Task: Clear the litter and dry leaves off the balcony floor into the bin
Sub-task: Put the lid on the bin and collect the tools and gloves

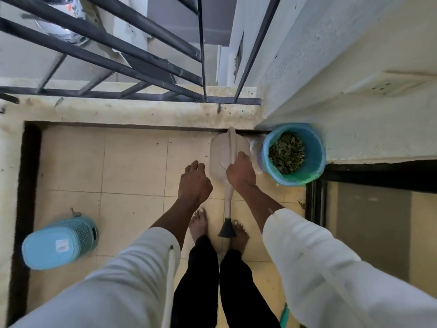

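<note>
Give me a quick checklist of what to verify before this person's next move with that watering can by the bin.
1. Right hand grips the watering can handle: ok.
2. Left hand free: ok, loosely curled, holding nothing.
3. Bin upright in the corner: ok.
4. Dry leaves inside the bin: ok.
5. Floor tiles free of litter: mostly ok; small specks remain.
6. Can's spout rose clear of the bare feet: cannot tell.

Watering can (pixel 224 155): standing at middle of the frame, spout pointing down the frame.
Blue basket (pixel 59 242): lying at lower left.
Black railing (pixel 118 55): running across the top.
</note>
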`<control>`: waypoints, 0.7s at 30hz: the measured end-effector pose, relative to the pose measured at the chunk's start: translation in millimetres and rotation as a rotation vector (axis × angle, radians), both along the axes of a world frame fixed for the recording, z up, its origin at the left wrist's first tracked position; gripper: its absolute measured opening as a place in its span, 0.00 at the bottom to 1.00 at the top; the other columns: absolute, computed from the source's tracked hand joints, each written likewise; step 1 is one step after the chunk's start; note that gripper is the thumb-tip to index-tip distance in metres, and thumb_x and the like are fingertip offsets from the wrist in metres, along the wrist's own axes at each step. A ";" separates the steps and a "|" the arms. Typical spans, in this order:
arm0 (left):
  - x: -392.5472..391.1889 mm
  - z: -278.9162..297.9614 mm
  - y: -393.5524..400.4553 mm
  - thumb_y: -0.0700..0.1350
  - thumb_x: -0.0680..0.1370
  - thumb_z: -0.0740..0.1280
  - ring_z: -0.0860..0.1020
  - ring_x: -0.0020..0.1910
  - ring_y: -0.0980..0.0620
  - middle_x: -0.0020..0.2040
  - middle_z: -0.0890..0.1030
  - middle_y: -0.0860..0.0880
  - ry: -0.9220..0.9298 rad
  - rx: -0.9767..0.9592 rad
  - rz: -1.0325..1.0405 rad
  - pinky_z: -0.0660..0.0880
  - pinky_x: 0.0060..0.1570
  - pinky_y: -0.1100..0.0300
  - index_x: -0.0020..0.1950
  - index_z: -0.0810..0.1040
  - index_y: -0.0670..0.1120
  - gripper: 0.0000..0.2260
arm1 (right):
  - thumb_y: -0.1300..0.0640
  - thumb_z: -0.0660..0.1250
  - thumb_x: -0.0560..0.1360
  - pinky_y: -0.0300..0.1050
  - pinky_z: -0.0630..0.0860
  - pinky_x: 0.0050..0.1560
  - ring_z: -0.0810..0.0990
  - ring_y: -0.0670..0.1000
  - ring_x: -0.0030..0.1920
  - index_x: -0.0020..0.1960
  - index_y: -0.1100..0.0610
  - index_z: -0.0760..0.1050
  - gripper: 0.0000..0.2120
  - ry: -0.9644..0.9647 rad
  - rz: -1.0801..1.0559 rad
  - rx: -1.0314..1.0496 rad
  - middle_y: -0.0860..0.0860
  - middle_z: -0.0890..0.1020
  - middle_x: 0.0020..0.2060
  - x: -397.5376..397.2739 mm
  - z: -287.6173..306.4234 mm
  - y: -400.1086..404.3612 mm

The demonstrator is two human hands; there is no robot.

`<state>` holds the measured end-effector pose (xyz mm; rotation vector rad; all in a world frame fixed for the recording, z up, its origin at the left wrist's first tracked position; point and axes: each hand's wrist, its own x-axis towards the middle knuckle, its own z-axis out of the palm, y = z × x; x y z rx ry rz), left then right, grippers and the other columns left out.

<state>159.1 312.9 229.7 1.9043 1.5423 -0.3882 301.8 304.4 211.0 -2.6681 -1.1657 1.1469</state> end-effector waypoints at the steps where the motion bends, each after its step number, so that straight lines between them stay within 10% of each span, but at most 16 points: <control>1: 1.5 12.6 -0.4 0.42 0.78 0.61 0.70 0.64 0.41 0.66 0.71 0.42 -0.004 0.007 0.001 0.72 0.59 0.47 0.68 0.69 0.39 0.19 | 0.62 0.60 0.77 0.52 0.74 0.55 0.76 0.60 0.60 0.64 0.62 0.68 0.16 -0.008 0.039 0.015 0.58 0.73 0.62 1.0 13.3 -1.9; 21: -27.7 372.3 -139.8 0.43 0.78 0.61 0.62 0.74 0.42 0.75 0.65 0.40 -0.017 0.229 0.303 0.61 0.71 0.48 0.72 0.66 0.40 0.23 | 0.59 0.64 0.74 0.53 0.70 0.59 0.76 0.58 0.57 0.62 0.59 0.73 0.16 -0.239 0.864 0.403 0.56 0.79 0.57 -36.0 377.5 -100.4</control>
